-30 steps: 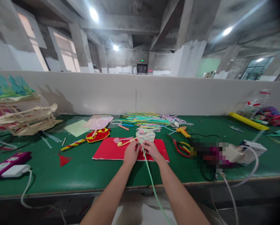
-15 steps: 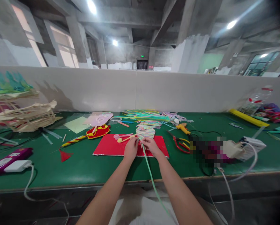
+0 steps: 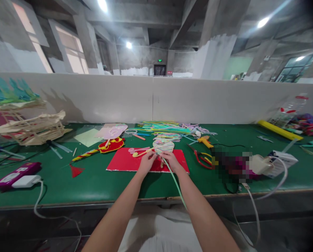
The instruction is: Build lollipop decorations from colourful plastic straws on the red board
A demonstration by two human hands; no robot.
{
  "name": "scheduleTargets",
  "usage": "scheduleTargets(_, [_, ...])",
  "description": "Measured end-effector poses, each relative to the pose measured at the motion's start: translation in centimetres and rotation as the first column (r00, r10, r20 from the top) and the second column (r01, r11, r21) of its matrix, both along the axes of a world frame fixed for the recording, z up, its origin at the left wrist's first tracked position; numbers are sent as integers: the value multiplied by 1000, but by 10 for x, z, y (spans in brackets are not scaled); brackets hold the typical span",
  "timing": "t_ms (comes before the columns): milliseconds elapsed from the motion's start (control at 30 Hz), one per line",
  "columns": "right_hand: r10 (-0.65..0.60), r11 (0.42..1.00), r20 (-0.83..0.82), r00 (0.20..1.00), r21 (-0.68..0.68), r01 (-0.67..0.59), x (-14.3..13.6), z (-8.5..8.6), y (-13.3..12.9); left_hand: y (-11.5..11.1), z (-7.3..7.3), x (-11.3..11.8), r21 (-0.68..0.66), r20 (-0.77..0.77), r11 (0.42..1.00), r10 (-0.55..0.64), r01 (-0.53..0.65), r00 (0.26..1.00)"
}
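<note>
A round pastel-striped piece (image 3: 164, 145) lies at the back of a red board (image 3: 125, 162). At its lower left edge my left hand (image 3: 147, 162) has its fingers pinched, and what they hold is too small to make out. My right hand (image 3: 170, 161) is close beside it, closed on a long pale green strip (image 3: 176, 182). From my right fingers this strip runs down past the table's front edge. Pink and yellow coiled strips (image 3: 138, 153) rest on the board to the left of my hands.
Behind the board lies a pile of coloured strips (image 3: 166, 128). Red-handled pliers (image 3: 202, 160) and a yellow glue gun (image 3: 205, 141) are to the right. A red and yellow tasselled ornament (image 3: 111, 145), a purple power strip (image 3: 17, 175) and a wooden model (image 3: 33, 129) are at left.
The green strip's hanging end has swung to the right and up. Both hands remain pinched close together at the striped piece. The whole view has shifted slightly.
</note>
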State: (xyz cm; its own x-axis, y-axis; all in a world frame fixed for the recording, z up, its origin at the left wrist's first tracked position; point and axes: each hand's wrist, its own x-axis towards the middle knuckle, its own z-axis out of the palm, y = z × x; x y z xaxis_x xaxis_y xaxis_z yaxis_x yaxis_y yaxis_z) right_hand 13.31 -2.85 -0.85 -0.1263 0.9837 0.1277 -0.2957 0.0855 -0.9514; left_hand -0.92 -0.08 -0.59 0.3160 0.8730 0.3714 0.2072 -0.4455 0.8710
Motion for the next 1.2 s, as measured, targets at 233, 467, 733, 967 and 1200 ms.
scheduleTargets(233, [77,997,-26,997,-13,-78,2,2,-1,4,-1,-5,-91,61,989,-114,120,992])
scheduleTargets(467, [91,996,10,996,2,-91,3,0,-2,4,0,-7,-58,74,990,-126,131,989])
scheduleTargets(733, [101,995,11,995,15,-101,4,-1,0,2,1,-5,-57,137,974,-210,220,968])
scheduleTargets(967, [122,992,-14,992,22,-122,4,1,0,-5,5,-2,-69,163,958,-263,277,951])
scheduleTargets(1200, [168,986,-84,982,19,-167,7,2,1,-4,4,-1,-66,168,944,-309,324,936])
